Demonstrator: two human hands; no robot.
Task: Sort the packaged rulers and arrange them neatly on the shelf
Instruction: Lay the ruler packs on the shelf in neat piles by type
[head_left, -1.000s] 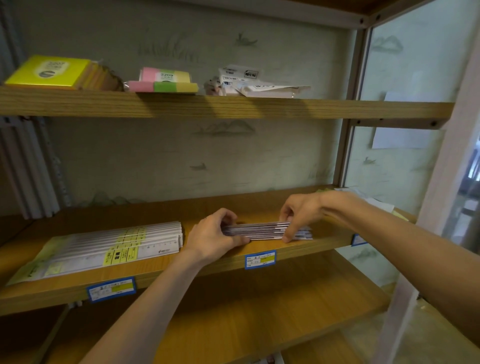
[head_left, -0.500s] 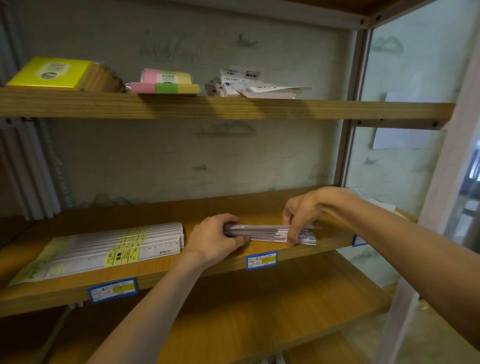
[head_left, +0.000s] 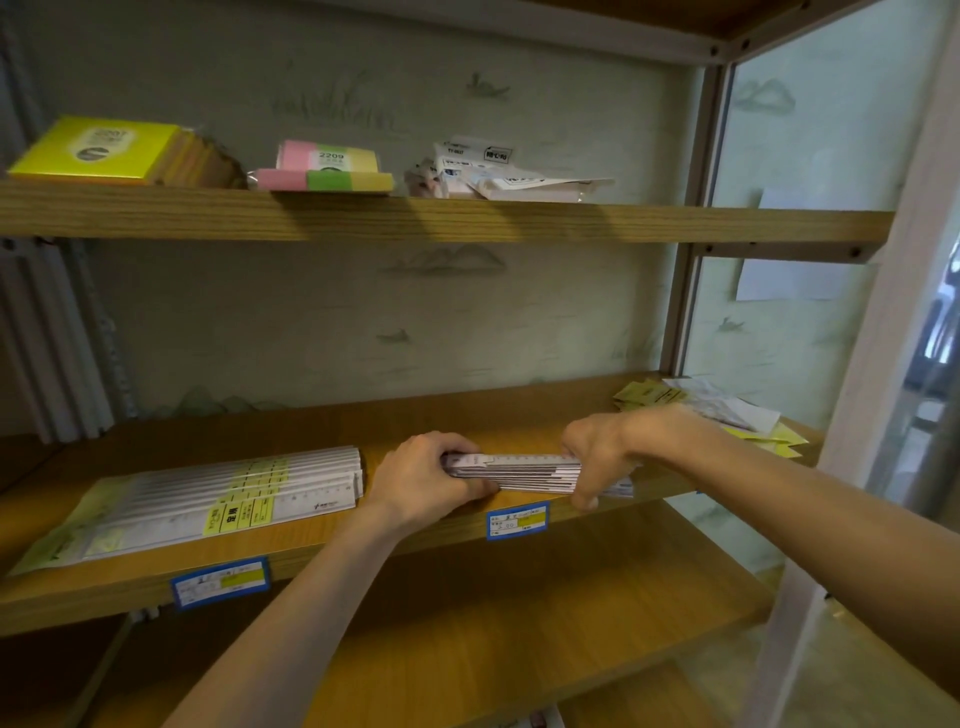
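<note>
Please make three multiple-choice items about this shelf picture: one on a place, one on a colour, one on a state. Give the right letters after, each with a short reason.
1. Where does the fanned pile of long rulers lie?
A. top shelf
B. middle shelf, left of the hands
C. bottom shelf

2. What colour are the frames of the price tags on the shelf edge?
A. blue
B. red
C. black

3. How is the short ruler stack held?
A. by the left hand alone
B. by no hand
C. by both hands, one at each end

Answers:
1 B, the pile rests on the same board as the hands, to their left.
2 A, both tags show blue borders.
3 C, the right hand grips the other end.
</note>
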